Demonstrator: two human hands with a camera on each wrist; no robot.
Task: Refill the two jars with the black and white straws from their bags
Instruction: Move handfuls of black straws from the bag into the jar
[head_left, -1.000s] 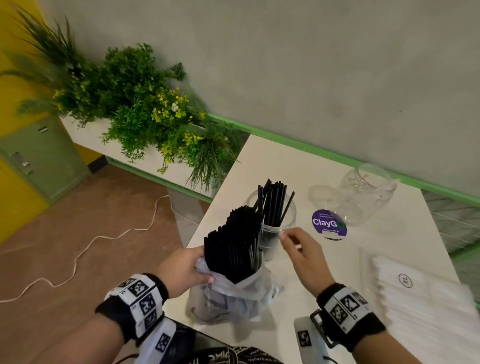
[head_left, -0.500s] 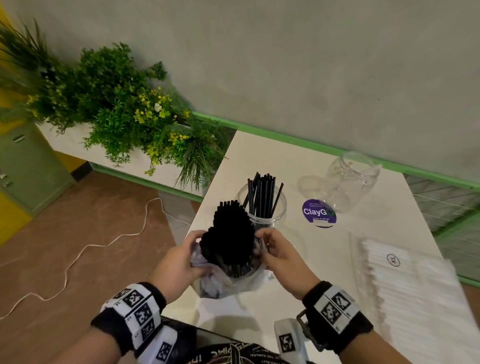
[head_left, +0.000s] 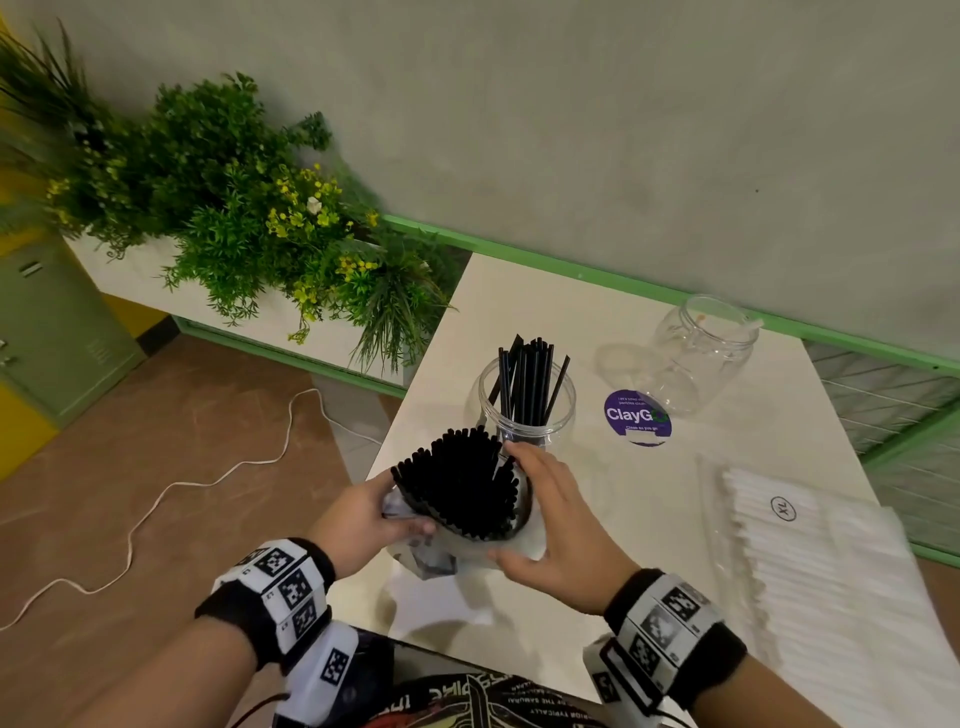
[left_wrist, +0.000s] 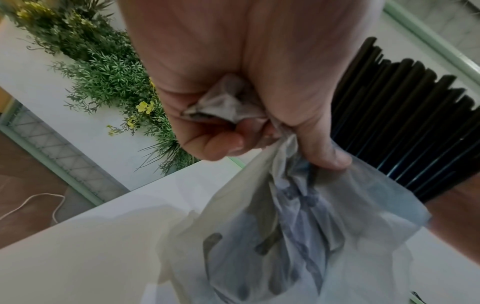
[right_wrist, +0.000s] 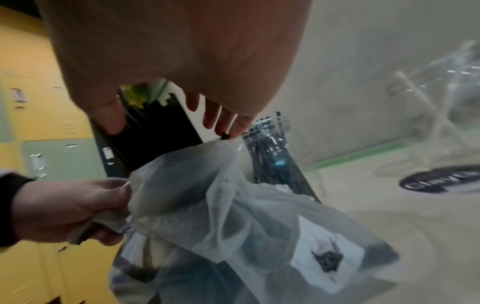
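Crowding the black straws (head_left: 460, 480), a clear jar (head_left: 527, 402) stands just behind.

The camera on my head is looking forward and down over the table (head_left: 597, 322), taking in the whole scene around the bundle of black straws (head_left: 462, 480), with the wall rising behind it. The one on my left wrist is sitting very close, looking along my left hand (left_wrist: 233, 82) with the bundle just to its right. The one on my right wrist is looking past my right hand (right_wrist: 182, 51) at the same bundle from the opposite side, equally close. All three are sharing the bundle and its plastic bag (right_wrist: 221, 195).
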